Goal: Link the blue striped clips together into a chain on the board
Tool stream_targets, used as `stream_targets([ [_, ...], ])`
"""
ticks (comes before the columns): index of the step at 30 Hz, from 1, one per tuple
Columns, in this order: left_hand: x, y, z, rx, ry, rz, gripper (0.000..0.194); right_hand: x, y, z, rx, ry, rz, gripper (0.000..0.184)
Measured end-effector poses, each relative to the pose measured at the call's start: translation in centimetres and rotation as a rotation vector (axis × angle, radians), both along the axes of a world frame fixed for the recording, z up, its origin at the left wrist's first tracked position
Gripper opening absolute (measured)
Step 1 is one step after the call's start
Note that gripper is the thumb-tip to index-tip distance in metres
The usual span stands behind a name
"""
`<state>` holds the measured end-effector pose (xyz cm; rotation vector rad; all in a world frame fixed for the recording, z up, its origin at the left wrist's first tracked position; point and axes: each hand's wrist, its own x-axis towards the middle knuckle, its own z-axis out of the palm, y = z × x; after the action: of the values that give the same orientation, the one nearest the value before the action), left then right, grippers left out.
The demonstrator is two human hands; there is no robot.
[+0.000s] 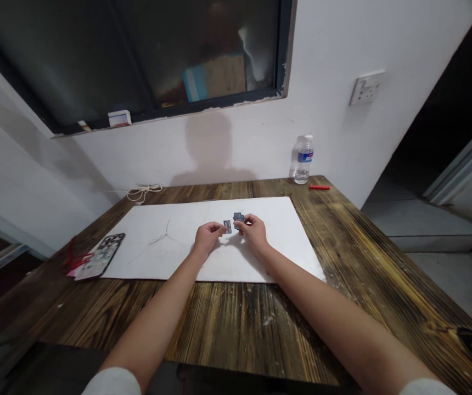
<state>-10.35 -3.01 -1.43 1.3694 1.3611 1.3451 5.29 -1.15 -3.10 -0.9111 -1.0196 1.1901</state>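
Observation:
Over the white board (215, 269), my left hand (208, 240) pinches one small flat blue card-like piece (227, 226) with pale markings. Close to its right, my right hand (254, 230) grips several similar small blue pieces (238, 217), fanned and overlapping between thumb and fingers. A narrow gap separates the single piece from the bunch. The pieces are too small to tell exactly what they are. My fingertips cover part of them.
The white board lies on a dark wooden table (228, 323). A patterned phone case (101, 257) lies at left, with red strings (77, 260) beside it. Farther back are a coiled white cord (143, 190), a water bottle (304, 160) and a red stick-like object (319, 187).

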Motion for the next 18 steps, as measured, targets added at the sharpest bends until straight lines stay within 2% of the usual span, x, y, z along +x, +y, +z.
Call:
stream_targets([
  [7, 0.02, -0.02, -0.28, 0.047, 0.025, -0.037, 0.037, -0.19, 0.21, -0.58, 0.036, -0.025, 0.047, 0.03],
  [13, 0.23, -0.47, -0.46, 0.056, 0.126, -0.085, 0.038, -0.33, 0.22, -0.86, 0.077, -0.103, 0.083, 0.031],
  [18, 0.26, -0.48, -0.37, 0.077, 0.164, -0.077, 0.037, -0.41, 0.13, -0.95, 0.096, -0.169, 0.114, 0.03],
])
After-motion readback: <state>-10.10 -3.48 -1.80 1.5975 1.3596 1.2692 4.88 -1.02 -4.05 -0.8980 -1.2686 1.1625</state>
